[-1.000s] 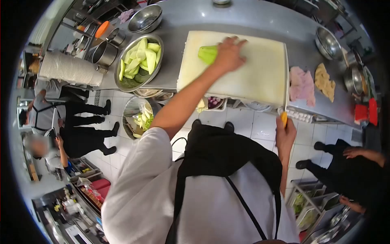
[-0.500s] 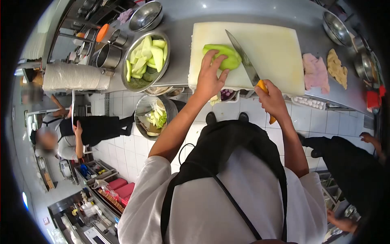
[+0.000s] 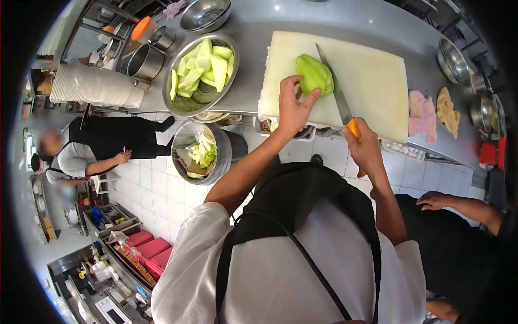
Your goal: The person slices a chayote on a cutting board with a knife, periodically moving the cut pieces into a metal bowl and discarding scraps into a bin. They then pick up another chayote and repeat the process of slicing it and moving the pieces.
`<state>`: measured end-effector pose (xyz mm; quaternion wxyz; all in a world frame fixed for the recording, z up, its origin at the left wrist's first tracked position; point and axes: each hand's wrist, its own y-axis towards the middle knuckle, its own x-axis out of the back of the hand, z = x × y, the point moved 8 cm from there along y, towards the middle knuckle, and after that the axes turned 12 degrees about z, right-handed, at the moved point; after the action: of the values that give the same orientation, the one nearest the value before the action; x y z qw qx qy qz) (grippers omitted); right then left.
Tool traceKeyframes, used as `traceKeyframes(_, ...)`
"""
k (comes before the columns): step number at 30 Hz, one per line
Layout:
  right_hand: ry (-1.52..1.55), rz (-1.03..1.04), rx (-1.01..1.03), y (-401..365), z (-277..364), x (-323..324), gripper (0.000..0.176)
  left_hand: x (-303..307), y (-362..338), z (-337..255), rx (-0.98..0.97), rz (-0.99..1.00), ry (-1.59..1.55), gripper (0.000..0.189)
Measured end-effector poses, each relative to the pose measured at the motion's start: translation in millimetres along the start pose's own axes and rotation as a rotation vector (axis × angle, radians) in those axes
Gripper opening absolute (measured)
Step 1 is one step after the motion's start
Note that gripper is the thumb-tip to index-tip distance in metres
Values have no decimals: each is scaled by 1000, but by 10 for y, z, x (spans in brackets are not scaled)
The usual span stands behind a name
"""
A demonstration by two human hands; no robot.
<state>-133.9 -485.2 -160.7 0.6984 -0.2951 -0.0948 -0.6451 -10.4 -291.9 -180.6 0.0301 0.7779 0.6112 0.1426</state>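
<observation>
A light green chayote [image 3: 314, 75] lies near the middle of the white cutting board [image 3: 372, 70]. My left hand [image 3: 294, 108] is at its near left end, thumb and fingertips curved against it. My right hand [image 3: 364, 143] is wrapped round the yellow handle of a kitchen knife [image 3: 335, 86]. The blade points away from me, flat-looking along the chayote's right side; whether it touches cannot be told. To the left, a metal bowl [image 3: 178, 105] holds several pale green cut pieces [image 3: 205, 65].
A lined bin [image 3: 222, 162] with peelings stands below the counter [image 3: 253, 32]. Pink cloth [image 3: 421, 113] and tan cloth [image 3: 448, 110] lie right of the board. Metal bowls [image 3: 453, 60] sit farther right. One person [image 3: 102, 140] stands at left, another [image 3: 442, 232] close at right.
The chayote has turned from lying crosswise to pointing away from me. My left hand has slid from its top to its near end. The person at right has come closer.
</observation>
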Motion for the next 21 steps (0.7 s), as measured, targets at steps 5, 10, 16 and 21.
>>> traceKeyframes(5,-31,26,-23,-78,167,80,33,114,33,-233,-171,38,279,50)
traceKeyframes(10,38,61,-70,-75,148,17,32,140,310,-500,-503,200,516,41)
traceKeyframes(16,24,93,-103,25,265,-31,33,209,390,-262,-498,141,419,34)
traceKeyframes(21,-26,126,-145,54,427,-45,35,383,187,-58,-400,40,337,38)
